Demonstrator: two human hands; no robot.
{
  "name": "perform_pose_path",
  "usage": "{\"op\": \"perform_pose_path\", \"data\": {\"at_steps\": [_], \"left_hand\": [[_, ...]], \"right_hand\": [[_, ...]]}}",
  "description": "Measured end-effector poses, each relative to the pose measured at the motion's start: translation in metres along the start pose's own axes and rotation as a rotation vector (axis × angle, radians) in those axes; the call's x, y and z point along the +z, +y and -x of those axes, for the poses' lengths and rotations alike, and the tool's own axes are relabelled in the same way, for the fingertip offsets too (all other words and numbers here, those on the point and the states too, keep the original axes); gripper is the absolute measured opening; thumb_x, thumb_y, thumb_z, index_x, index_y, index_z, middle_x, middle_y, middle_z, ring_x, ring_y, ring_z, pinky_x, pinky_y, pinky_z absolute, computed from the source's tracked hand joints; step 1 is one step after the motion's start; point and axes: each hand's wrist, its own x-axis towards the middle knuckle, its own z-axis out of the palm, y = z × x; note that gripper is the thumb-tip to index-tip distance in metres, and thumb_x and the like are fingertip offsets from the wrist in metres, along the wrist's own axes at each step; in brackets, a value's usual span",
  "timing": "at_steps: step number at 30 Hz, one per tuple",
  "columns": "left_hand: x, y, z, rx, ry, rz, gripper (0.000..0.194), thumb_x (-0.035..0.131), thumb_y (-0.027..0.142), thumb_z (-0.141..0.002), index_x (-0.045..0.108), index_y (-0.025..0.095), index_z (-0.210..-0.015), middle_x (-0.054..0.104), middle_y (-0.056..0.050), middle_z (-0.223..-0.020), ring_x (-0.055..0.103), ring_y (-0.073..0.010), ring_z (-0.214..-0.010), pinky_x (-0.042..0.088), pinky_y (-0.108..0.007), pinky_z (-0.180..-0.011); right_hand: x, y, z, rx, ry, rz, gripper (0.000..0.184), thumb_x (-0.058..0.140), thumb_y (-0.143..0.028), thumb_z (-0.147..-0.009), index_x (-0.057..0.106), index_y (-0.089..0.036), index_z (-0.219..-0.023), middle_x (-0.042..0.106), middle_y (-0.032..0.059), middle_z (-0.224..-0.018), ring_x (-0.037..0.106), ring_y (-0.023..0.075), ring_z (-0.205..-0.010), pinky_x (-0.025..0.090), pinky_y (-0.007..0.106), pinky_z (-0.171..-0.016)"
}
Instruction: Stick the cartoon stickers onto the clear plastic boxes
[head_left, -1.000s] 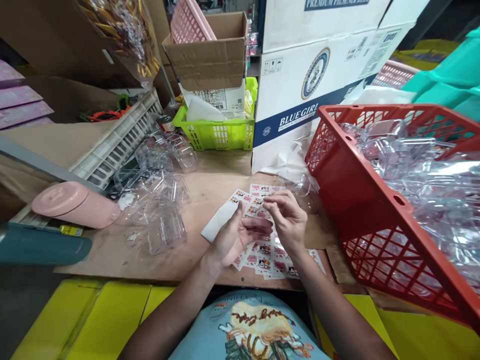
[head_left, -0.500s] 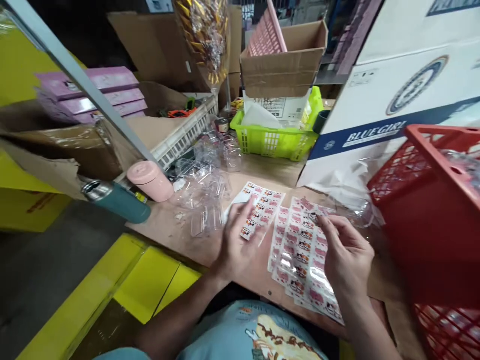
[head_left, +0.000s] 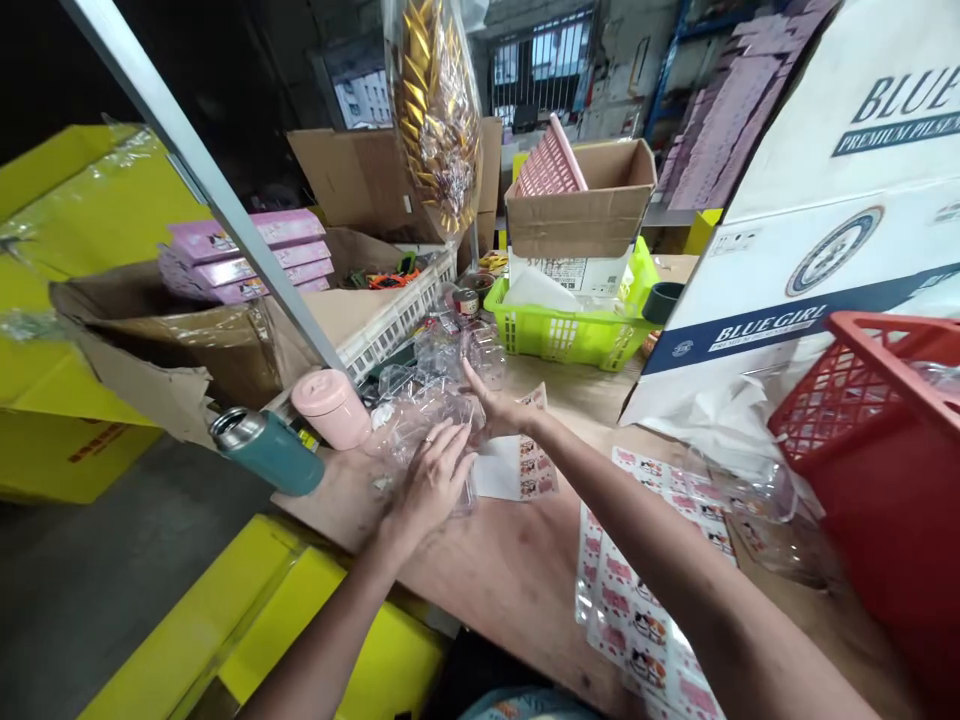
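Observation:
Both hands reach left across the wooden table (head_left: 510, 570) into a heap of clear plastic shells (head_left: 420, 385). My left hand (head_left: 429, 482) lies with fingers stretched out on the near shells. My right hand (head_left: 491, 405) is further in, fingers spread, touching the shells beside a small sticker sheet (head_left: 525, 462). Neither hand plainly grips anything. A larger glossy sheet of cat stickers (head_left: 637, 610) lies under my right forearm.
A pink cup (head_left: 331, 407) and a teal flask (head_left: 266, 450) lie at the left edge. A green basket (head_left: 574, 330) and cardboard boxes stand behind. A red crate (head_left: 877, 450) with clear shells and a white "Blue Girl" carton (head_left: 817, 260) fill the right. Yellow cartons sit below.
Both hands left the sticker sheets and moved left and forward into the clear shells. The small sticker sheet now lies on the table. The camera swung left and up.

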Motion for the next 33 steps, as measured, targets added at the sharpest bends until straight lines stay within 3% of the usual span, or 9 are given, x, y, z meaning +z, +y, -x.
{"op": "perform_pose_path", "data": {"at_steps": [5,8,11,16,19,21,23,27,33], "left_hand": [[-0.002,-0.004,0.002,-0.024,-0.024,-0.007,0.036,0.049,0.022,-0.094,0.059,0.017,-0.129,0.064,-0.014,-0.123,0.054,-0.0272,-0.125,0.047,-0.045,-0.104],[-0.008,0.007,-0.004,-0.053,0.001,0.069,0.031,0.054,0.024,-0.092,0.064,0.017,-0.121,0.065,-0.013,-0.118,0.056,-0.0277,-0.12,0.046,-0.045,-0.103],[-0.007,0.03,-0.02,-0.178,0.019,0.361,0.029,0.06,0.036,-0.09,0.07,0.016,-0.109,0.068,-0.013,-0.11,0.062,-0.0263,-0.108,0.05,-0.041,-0.095],[0.022,0.079,-0.043,-0.436,-0.545,1.261,0.041,0.061,0.051,-0.087,0.073,0.012,-0.086,0.073,-0.01,-0.076,0.069,-0.0174,-0.068,0.055,-0.029,-0.067],[0.04,0.097,-0.041,-0.618,-0.523,1.541,0.033,0.071,0.042,-0.082,0.073,0.012,-0.093,0.076,-0.011,-0.087,0.072,-0.0173,-0.073,0.056,-0.027,-0.069],[0.045,0.106,-0.035,-0.69,-0.466,1.61,0.032,0.075,0.035,-0.079,0.072,0.012,-0.101,0.076,-0.012,-0.096,0.073,-0.019,-0.083,0.057,-0.029,-0.076],[0.048,0.114,-0.028,-0.699,-0.445,1.649,0.031,0.077,0.029,-0.077,0.071,0.012,-0.102,0.076,-0.011,-0.102,0.073,-0.0206,-0.093,0.056,-0.032,-0.085],[0.054,0.13,-0.018,-0.735,-0.407,1.71,0.031,0.083,0.021,-0.07,0.072,0.016,-0.099,0.076,-0.007,-0.1,0.072,-0.0208,-0.095,0.054,-0.038,-0.094],[0.063,0.138,-0.008,-0.703,-0.429,1.671,0.025,0.084,0.018,-0.068,0.074,0.016,-0.09,0.077,-0.005,-0.094,0.071,-0.0174,-0.087,0.056,-0.034,-0.088]], "right_hand": [[-0.014,-0.001,0.045,0.003,0.131,0.136,0.146,0.089,-0.027,-0.056,-0.018,-0.015,-0.154,0.004,0.03,-0.16,0.045,0.0385,-0.133,0.04,0.05,-0.107],[-0.036,-0.026,0.088,0.064,0.22,0.233,0.141,0.086,-0.028,-0.061,-0.019,-0.02,-0.154,0.001,0.0256,-0.162,0.045,0.0374,-0.133,0.04,0.051,-0.107],[-0.049,-0.063,0.122,0.061,0.162,0.238,0.139,0.086,-0.028,-0.062,-0.018,-0.024,-0.154,0.002,0.0233,-0.162,0.05,0.0333,-0.129,0.044,0.047,-0.106],[-0.047,-0.11,0.158,0.054,0.068,0.22,0.127,0.083,-0.02,-0.067,-0.006,-0.025,-0.157,0.036,0.0201,-0.152,0.051,0.029,-0.127,0.05,0.041,-0.1],[-0.045,-0.123,0.187,0.137,0.307,0.191,0.109,0.083,-0.028,-0.07,0.017,-0.026,-0.156,0.045,0.0169,-0.145,0.052,0.0294,-0.125,0.048,0.046,-0.102],[-0.04,-0.133,0.208,0.244,0.595,0.026,0.08,0.077,-0.034,-0.079,0.037,-0.026,-0.148,0.06,0.0123,-0.123,0.062,0.0247,-0.105,0.055,0.043,-0.09],[-0.032,-0.144,0.227,0.369,0.733,-0.305,0.054,0.066,-0.036,-0.089,0.048,-0.026,-0.139,0.065,0.004,-0.089,0.065,0.0175,-0.073,0.058,0.034,-0.066],[-0.01,-0.161,0.252,0.518,0.604,-0.882,0.042,0.061,-0.035,-0.094,0.047,-0.024,-0.131,0.06,-0.005,-0.06,0.055,0.0107,-0.041,0.046,0.023,-0.043],[0.004,-0.156,0.267,0.605,0.576,-1.065,0.033,0.06,-0.036,-0.094,0.048,-0.024,-0.122,0.058,-0.0078,-0.051,0.045,0.0067,-0.031,0.042,0.019,-0.039]]}}
